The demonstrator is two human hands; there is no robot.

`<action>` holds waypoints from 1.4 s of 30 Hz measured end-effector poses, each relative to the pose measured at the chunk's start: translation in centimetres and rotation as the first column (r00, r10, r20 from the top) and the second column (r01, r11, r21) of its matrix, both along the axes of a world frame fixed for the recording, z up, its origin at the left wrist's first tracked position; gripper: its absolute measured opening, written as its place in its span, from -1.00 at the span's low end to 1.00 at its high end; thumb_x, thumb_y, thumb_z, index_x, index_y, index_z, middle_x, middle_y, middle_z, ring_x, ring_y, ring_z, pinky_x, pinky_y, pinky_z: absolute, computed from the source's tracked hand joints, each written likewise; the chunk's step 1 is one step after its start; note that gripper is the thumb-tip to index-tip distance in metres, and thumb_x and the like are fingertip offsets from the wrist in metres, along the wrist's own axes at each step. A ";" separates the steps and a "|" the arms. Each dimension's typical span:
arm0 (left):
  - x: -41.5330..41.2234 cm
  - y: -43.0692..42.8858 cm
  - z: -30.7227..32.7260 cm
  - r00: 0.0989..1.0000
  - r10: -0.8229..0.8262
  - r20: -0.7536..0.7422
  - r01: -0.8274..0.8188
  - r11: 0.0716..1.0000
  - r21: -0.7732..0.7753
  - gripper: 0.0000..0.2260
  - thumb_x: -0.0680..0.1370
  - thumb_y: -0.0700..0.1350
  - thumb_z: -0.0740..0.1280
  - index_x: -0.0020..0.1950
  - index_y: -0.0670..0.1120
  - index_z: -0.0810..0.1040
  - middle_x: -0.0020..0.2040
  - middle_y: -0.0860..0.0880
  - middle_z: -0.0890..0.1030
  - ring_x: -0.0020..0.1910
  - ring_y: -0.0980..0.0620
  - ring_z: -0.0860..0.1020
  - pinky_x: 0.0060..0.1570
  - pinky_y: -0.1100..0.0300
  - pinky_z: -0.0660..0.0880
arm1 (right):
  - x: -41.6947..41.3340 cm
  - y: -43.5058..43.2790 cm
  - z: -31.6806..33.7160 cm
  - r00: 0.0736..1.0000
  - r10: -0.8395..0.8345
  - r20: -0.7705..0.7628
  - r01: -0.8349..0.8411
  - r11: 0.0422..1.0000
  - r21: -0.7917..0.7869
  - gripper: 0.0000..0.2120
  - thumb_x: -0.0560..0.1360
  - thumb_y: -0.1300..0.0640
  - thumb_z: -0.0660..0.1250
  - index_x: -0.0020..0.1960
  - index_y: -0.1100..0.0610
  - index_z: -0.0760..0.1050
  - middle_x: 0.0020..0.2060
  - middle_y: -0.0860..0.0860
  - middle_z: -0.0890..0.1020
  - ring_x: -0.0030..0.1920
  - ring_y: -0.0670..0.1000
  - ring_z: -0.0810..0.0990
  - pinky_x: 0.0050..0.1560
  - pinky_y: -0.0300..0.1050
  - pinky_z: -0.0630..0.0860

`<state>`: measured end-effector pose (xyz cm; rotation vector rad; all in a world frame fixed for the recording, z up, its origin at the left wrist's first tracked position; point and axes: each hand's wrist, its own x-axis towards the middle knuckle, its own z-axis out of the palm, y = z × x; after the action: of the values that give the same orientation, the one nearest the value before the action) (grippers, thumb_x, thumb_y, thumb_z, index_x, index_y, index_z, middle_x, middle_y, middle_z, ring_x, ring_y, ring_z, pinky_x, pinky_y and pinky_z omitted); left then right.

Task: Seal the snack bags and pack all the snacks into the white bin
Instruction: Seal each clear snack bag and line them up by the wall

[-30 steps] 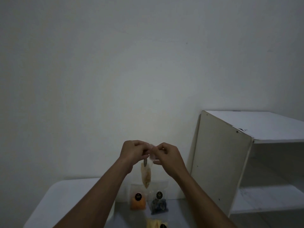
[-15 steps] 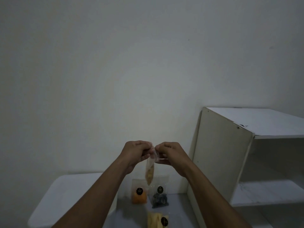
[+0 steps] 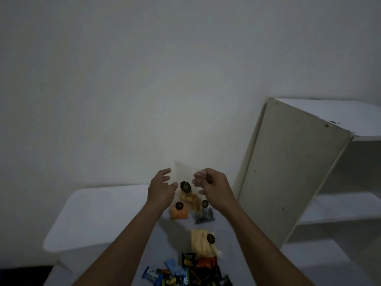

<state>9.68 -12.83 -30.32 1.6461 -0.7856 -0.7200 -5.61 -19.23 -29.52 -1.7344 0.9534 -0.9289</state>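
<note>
A clear snack bag [image 3: 188,195] with tan pieces and a black round sticker hangs in the air between my hands. My right hand [image 3: 214,188] pinches its top right corner. My left hand [image 3: 159,190] is at the bag's left edge with fingers spread, not gripping it. Below on the grey table [image 3: 165,244] lie an orange snack bag [image 3: 179,213], a dark snack bag [image 3: 204,216] and a bag of pale yellow sticks [image 3: 201,243]. A pile of small wrapped snacks [image 3: 185,271] sits at the near edge. The white bin [image 3: 99,219] stands to the left.
A white shelf unit [image 3: 288,172] stands close on the right, its side panel next to my right arm. A plain wall is straight ahead behind the table.
My left hand has let go of the bag's top and opened. The bag has turned flat toward me, and my view has tilted down, showing more of the table.
</note>
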 end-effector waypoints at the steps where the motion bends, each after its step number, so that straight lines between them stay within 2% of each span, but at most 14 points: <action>1: 0.0 0.0 -1.0 0.999 -0.029 -0.023 0.030 0.998 0.056 -0.57 0.56 -0.22 0.36 0.42 -0.02 0.41 0.32 -0.12 0.49 0.20 -0.06 0.52 0.01 0.17 0.48 | 0.1 -0.1 -0.7 1.000 -0.001 0.009 0.001 1.000 0.016 -0.84 0.57 0.31 0.26 -0.05 0.17 0.60 -0.16 0.06 0.71 -0.12 -0.06 0.69 -0.01 0.03 0.62; 4: -0.3 0.0 -3.5 0.976 -0.115 -0.185 0.142 0.980 0.142 -0.68 0.61 -0.24 0.26 0.36 -0.07 0.45 0.22 -0.12 0.55 -0.06 0.01 0.58 -0.40 0.31 0.51 | 0.2 -0.5 -2.6 0.998 -0.023 0.053 0.017 0.995 0.102 -0.86 0.58 0.33 0.27 -0.01 0.20 0.59 -0.13 0.10 0.71 -0.11 -0.02 0.67 -0.10 -0.05 0.57; 5: -0.3 0.0 -4.5 0.970 -0.134 -0.204 0.165 0.976 0.143 -0.74 0.61 -0.23 0.24 0.29 -0.09 0.52 0.17 -0.11 0.59 -0.11 0.04 0.60 -0.42 0.30 0.54 | 0.2 -0.6 -3.3 0.997 -0.037 0.073 0.026 0.990 0.135 -0.87 0.58 0.32 0.27 0.02 0.20 0.59 -0.12 0.11 0.71 -0.11 -0.01 0.66 -0.12 -0.07 0.56; 7: 0.0 -0.7 -7.0 0.980 -0.119 -0.157 0.143 0.978 0.151 -0.84 0.61 -0.13 0.27 0.10 -0.03 0.62 0.07 -0.08 0.66 -0.07 0.01 0.63 -0.15 0.11 0.64 | 0.3 -0.9 -4.8 0.994 -0.072 0.081 0.057 0.983 0.172 -0.87 0.61 0.25 0.26 0.04 0.15 0.58 -0.11 0.10 0.70 -0.09 -0.01 0.66 -0.12 -0.09 0.57; 9: 0.2 -1.3 -9.2 0.990 -0.064 -0.130 0.086 0.981 0.172 -0.88 0.59 -0.02 0.32 -0.08 0.04 0.64 -0.02 -0.06 0.68 -0.04 -0.06 0.63 0.04 -0.09 0.62 | 0.5 -1.6 -6.8 0.993 -0.115 0.029 0.108 0.980 0.168 -0.92 0.62 0.13 0.29 0.04 0.05 0.56 -0.11 0.07 0.69 -0.12 0.00 0.66 -0.10 -0.06 0.60; 14: 0.7 -4.0 -16.5 0.996 0.041 -0.078 -0.020 0.967 0.255 -0.83 0.50 0.19 0.27 -0.12 0.16 0.60 -0.13 0.05 0.67 -0.09 -0.06 0.63 -0.05 -0.17 0.63 | 2.0 -4.2 -13.8 0.970 -0.124 -0.207 0.170 0.960 0.221 -0.86 0.56 -0.02 0.35 -0.02 0.05 0.57 -0.18 -0.04 0.64 -0.19 -0.04 0.60 -0.22 -0.13 0.53; 17: 0.2 -5.4 -18.4 0.987 0.147 -0.061 -0.124 0.951 0.282 -0.85 0.57 0.02 0.31 -0.19 0.09 0.59 -0.12 0.00 0.67 -0.11 -0.09 0.64 -0.06 -0.06 0.62 | 3.3 -6.6 -17.8 0.957 -0.126 -0.260 0.194 0.947 0.254 -0.87 0.57 0.11 0.33 0.00 0.14 0.61 -0.15 0.02 0.67 -0.11 -0.01 0.64 -0.21 -0.27 0.57; 20: 0.2 -7.4 -20.0 0.970 0.243 -0.020 -0.223 0.915 0.336 -0.86 0.61 -0.13 0.28 -0.06 -0.07 0.62 -0.13 -0.04 0.61 -0.08 -0.10 0.58 -0.11 0.15 0.46 | 4.7 -9.0 -21.0 0.943 -0.133 -0.304 0.214 0.943 0.254 -0.88 0.58 0.21 0.31 0.05 0.20 0.60 -0.09 0.05 0.66 -0.07 -0.04 0.61 -0.36 -0.50 0.40; 27: 2.1 -10.9 -25.0 0.952 0.307 0.000 -0.272 0.845 0.461 -0.82 0.57 -0.07 0.30 0.03 -0.04 0.69 -0.04 -0.07 0.67 -0.04 -0.11 0.61 0.02 0.03 0.58 | 7.4 -12.6 -26.4 0.924 -0.056 -0.378 0.169 0.947 0.272 -0.84 0.59 0.26 0.25 0.06 0.23 0.60 -0.07 0.07 0.65 -0.04 0.01 0.60 -0.07 -0.23 0.47; 32: 2.9 -12.0 -27.4 0.946 0.323 0.009 -0.285 0.820 0.497 -0.86 0.51 -0.03 0.33 -0.07 0.02 0.69 -0.06 -0.06 0.70 -0.10 -0.11 0.63 -0.02 -0.01 0.62 | 8.2 -13.6 -27.7 0.911 0.009 -0.413 0.123 0.949 0.291 -0.77 0.56 0.32 0.19 0.06 0.20 0.61 -0.10 0.09 0.66 -0.03 0.09 0.63 -0.16 -0.20 0.48; 35: 3.1 -12.4 -27.3 0.939 0.342 0.044 -0.317 0.805 0.502 -0.82 0.52 -0.04 0.33 0.03 -0.01 0.70 0.01 -0.10 0.70 -0.03 -0.15 0.63 0.02 -0.01 0.60 | 8.2 -13.6 -27.3 0.910 0.028 -0.414 0.101 0.952 0.287 -0.68 0.56 0.32 0.15 0.22 0.24 0.58 0.01 0.13 0.66 0.06 0.12 0.62 -0.10 -0.25 0.46; 37: 3.0 -12.3 -26.9 0.933 0.354 0.063 -0.337 0.801 0.495 -0.79 0.55 -0.11 0.32 0.14 -0.06 0.67 0.11 -0.14 0.67 0.06 -0.17 0.60 0.08 0.01 0.57 | 7.9 -13.4 -26.9 0.915 0.035 -0.402 0.092 0.952 0.292 -0.64 0.58 0.29 0.15 0.33 0.21 0.52 0.13 0.16 0.65 0.10 0.15 0.63 0.02 -0.13 0.55; 39: 2.6 -11.9 -26.5 0.929 0.362 0.078 -0.352 0.798 0.490 -0.72 0.55 -0.16 0.31 0.26 -0.08 0.58 0.20 -0.15 0.61 0.14 -0.18 0.56 0.13 0.00 0.54 | 7.1 -13.2 -26.2 0.921 0.038 -0.389 0.088 0.950 0.301 -0.64 0.59 0.26 0.17 0.36 0.19 0.49 0.12 0.17 0.66 0.06 0.16 0.64 0.03 -0.06 0.57; 42: 1.1 -11.4 -25.6 0.927 0.361 0.102 -0.366 0.810 0.458 -0.66 0.52 -0.18 0.34 0.29 -0.09 0.47 0.20 -0.15 0.56 0.11 -0.18 0.55 0.08 -0.04 0.55 | 5.3 -12.7 -25.0 0.922 0.042 -0.386 0.085 0.948 0.306 -0.62 0.58 0.22 0.22 0.39 0.16 0.46 0.12 0.14 0.66 0.07 0.11 0.63 -0.03 -0.18 0.52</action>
<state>10.80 -24.27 -55.94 2.1661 -0.2821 -0.6549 -0.29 -31.92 -54.50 -1.6562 1.3043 -0.4120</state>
